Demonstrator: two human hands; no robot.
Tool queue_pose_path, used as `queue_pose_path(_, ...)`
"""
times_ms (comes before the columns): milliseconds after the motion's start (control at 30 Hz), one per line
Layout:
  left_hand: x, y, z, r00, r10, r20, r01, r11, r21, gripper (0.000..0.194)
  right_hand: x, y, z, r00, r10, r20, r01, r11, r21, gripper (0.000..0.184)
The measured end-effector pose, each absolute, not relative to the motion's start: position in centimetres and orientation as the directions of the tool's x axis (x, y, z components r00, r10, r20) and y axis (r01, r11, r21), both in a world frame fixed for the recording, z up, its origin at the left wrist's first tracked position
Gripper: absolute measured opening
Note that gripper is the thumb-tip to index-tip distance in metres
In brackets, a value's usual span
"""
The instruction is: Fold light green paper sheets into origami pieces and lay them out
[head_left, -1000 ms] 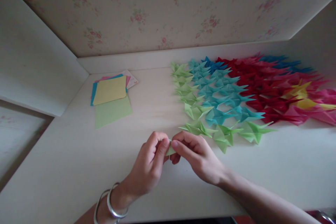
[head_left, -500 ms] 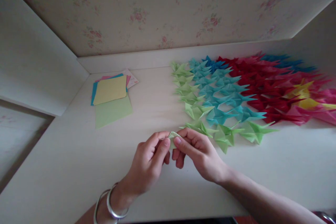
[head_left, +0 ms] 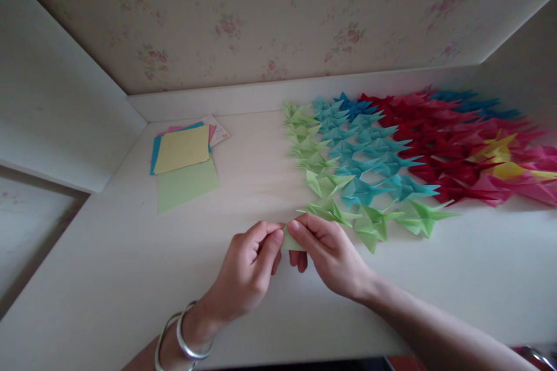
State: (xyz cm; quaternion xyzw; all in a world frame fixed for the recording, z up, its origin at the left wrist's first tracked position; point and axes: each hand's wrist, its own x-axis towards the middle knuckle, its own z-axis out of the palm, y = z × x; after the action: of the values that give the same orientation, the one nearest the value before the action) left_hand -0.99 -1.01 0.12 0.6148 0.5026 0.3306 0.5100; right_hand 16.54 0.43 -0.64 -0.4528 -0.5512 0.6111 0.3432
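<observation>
A small folded piece of light green paper (head_left: pixel 292 242) is pinched between both hands above the white desk (head_left: pixel 243 324). My left hand (head_left: pixel 251 264) grips its left edge between thumb and forefinger. On the other side, my right hand (head_left: pixel 327 252) has its thumb pressed on the upper part of the paper, fingers curled behind. Much of the paper is hidden by the fingers. Just beyond my right hand lie several light green paper cranes (head_left: pixel 374 221). Two silver bangles (head_left: pixel 185 339) circle my left wrist.
Rows of folded cranes spread to the right: turquoise ones (head_left: pixel 368 190), dark red ones (head_left: pixel 452 168), then pink, yellow and blue. At left lies a pile of square paper sheets, yellow (head_left: pixel 183 149) over blue and pink, with a green sheet (head_left: pixel 189 186) sticking out. A flowered wall (head_left: pixel 191 23) rises behind.
My right thumb has moved up over the paper's top, covering its peak. More of the paper's lower flat face shows. The cranes and sheets lie as before.
</observation>
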Motion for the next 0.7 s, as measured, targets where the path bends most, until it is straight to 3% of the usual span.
queue_pose_path(167,-0.6,-1.1,-0.1,0.266,0.959,-0.098,0.286,0.019,0.958,0.030,16.2,0.2,-0.8,-0.320,0.939,-0.125,0.084,-0.103,-0.991,0.040)
queue_pose_path(367,-0.6,-0.5,-0.7,0.114,0.992,-0.052,0.391,0.004,0.920,0.030,16.9,0.9,-0.8,-0.276,0.948,-0.157,0.022,-0.157,-0.987,0.038)
queue_pose_path(500,-0.8,-0.4,-0.9,0.081,0.994,-0.067,0.319,0.038,0.947,0.030,17.3,1.2,-0.9,-0.253,0.962,-0.102,0.024,-0.099,-0.995,0.028)
queue_pose_path(700,-1.0,-0.6,-1.6,0.000,1.000,0.007,0.191,-0.007,0.982,0.024,17.2,1.3,-1.2,-0.294,0.953,-0.071,-0.166,-0.124,-0.978,0.019)
